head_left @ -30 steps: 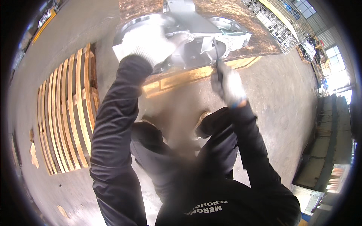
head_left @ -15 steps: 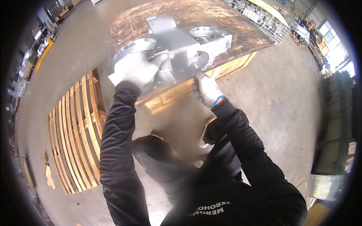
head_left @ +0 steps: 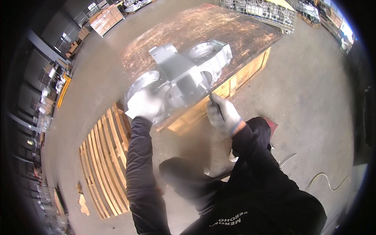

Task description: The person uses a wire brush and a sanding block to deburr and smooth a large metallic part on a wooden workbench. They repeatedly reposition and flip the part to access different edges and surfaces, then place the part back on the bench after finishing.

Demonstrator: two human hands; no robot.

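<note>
A silver-grey metal casting (head_left: 170,62) with a round ring at each end and a flat plate between them lies near the front edge of a worn wooden crate top (head_left: 231,23). My left hand (head_left: 145,105), in a white glove, grips its near left end by the ring. That hand's fingertips are washed out by glare. In my gloved right hand (head_left: 224,115) is a slim, dark, rod-like hand tool (head_left: 210,94), its fingers wrapped round it. The tool points up toward the casting's near right opening; whether its tip touches the metal I cannot tell.
Left of the crate, a slatted wooden pallet (head_left: 103,164) rests on the concrete floor. A wire basket of metal parts (head_left: 258,13) stands beyond the crate. Stacked cartons (head_left: 105,19) are at the far left. A pale hose (head_left: 323,176) lies on the floor at right.
The view has shifted, so the crate and pallet sit differently in it. My right hand has turned and drawn back a little, showing the tool. My left hand stays on the casting.
</note>
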